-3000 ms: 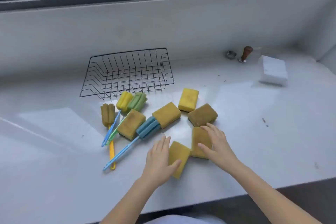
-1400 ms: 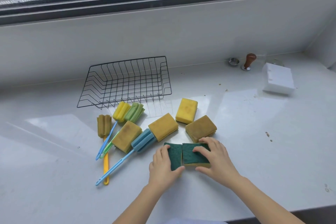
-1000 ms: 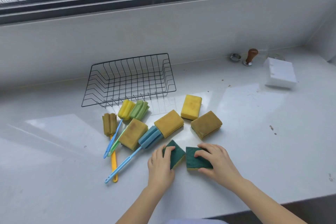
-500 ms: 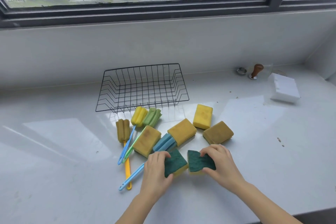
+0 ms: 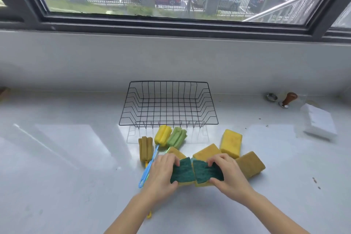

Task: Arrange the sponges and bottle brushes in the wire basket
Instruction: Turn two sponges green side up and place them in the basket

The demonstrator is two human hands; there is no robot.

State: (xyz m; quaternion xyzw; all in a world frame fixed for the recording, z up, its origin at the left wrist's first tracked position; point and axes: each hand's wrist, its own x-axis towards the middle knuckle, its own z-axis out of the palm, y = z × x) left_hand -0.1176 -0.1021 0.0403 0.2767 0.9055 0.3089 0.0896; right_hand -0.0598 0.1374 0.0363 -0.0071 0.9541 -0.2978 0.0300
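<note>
My left hand (image 5: pixel 161 174) grips a sponge (image 5: pixel 182 172) with its green scrub side up. My right hand (image 5: pixel 228 174) grips a second green-topped sponge (image 5: pixel 206 174). The two sponges are held side by side, touching, slightly above the counter. Behind them lie several yellow sponges (image 5: pixel 230 142), some partly hidden by my hands. Bottle brushes with brown (image 5: pixel 145 148), yellow (image 5: pixel 163 137) and green (image 5: pixel 177 139) foam heads lie left of centre. The black wire basket (image 5: pixel 168 124) stands behind with nothing inside.
A white block (image 5: pixel 318 121) lies on the counter (image 5: pixel 66 167) at the far right. A wooden-handled tamper (image 5: pixel 287 99) and a small metal ring (image 5: pixel 271 97) stand near the wall. The window wall rises right behind the basket.
Both hands have lifted the two green-topped sponges and brought them together. The view has tilted up and shifted, so the basket now sits centred.
</note>
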